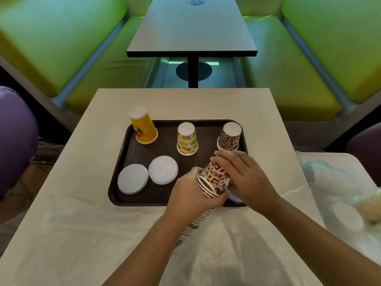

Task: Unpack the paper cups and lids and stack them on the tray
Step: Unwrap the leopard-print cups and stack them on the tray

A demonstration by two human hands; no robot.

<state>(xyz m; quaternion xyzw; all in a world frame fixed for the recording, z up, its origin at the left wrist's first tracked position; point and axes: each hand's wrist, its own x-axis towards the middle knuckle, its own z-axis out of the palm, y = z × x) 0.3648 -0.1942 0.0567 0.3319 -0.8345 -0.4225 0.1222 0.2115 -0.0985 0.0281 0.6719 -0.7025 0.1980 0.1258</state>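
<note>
Green booth seats and a dark table fill the background; nearer, a pale bench (103, 100) carries a brown tray (132, 149) with loose clear plastic wrap (216, 244) spread along the bench's near edge.

On the tray: yellow cups (143, 125) upside down at the far left corner, fruit-print cups (187, 139) at the middle of the far edge, leopard-print cups (229, 137) at the far right corner. Two white lid stacks (133, 178) (163, 169) sit near the left near corner.

Your left hand (189, 195) is curled round the long leopard sleeve (193, 226), a nested stack that slants down toward the wrap. Your right hand (245, 176) grips the top few cups (216, 178) of that sleeve, fingers wrapped over their bases, above the tray's near right corner. Something white, perhaps lids (235, 197), shows just under your right hand; mostly hidden.

Likely step: pulling a small batch free.

Risks:
- Nested cups bind; a hard tug could crush the rims or bring more cups than wanted.
- The sleeve's lower end is unsupported, so cups may slide out onto the wrap.
- Your right hand is near the standing leopard-print cups; a jerk on release could knock them over.
</note>
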